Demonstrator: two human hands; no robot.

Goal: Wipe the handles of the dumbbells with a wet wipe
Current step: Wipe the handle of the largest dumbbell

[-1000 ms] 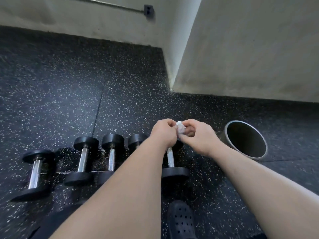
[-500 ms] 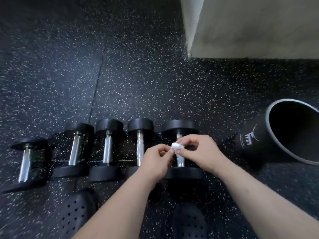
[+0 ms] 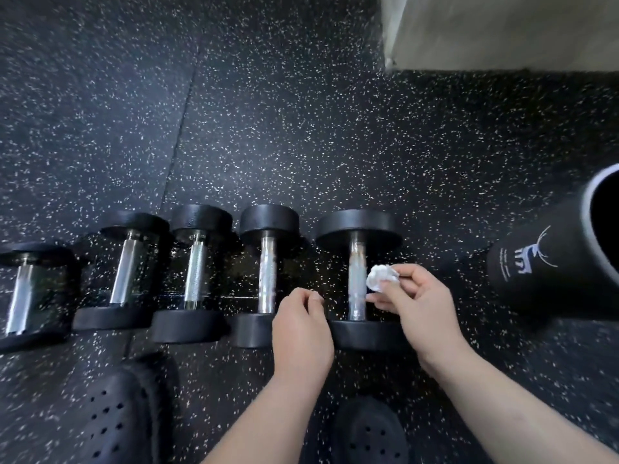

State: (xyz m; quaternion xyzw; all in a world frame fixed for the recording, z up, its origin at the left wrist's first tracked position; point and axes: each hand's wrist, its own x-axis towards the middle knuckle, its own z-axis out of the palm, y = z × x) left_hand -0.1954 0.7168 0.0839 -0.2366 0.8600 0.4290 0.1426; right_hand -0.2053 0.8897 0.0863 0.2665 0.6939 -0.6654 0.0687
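Several black dumbbells with chrome handles lie side by side in a row on the speckled rubber floor. The rightmost dumbbell (image 3: 357,279) has a dull, slightly rusty handle. My right hand (image 3: 415,303) pinches a crumpled white wet wipe (image 3: 380,277) just to the right of that handle, touching or nearly touching it. My left hand (image 3: 301,326) hovers with curled fingers between this dumbbell and its neighbour (image 3: 268,276), over their near weight plates, holding nothing.
A black cylindrical bin (image 3: 552,262) with a white logo lies on its side to the right. My two black perforated clogs (image 3: 124,410) (image 3: 368,433) stand just below the row. A pale wall base (image 3: 502,31) is at the top right.
My hands have come apart: the left one let go of the wipe and dropped toward the near plates. The right hand now holds the wipe alone beside the rightmost handle. The view tilted downward.
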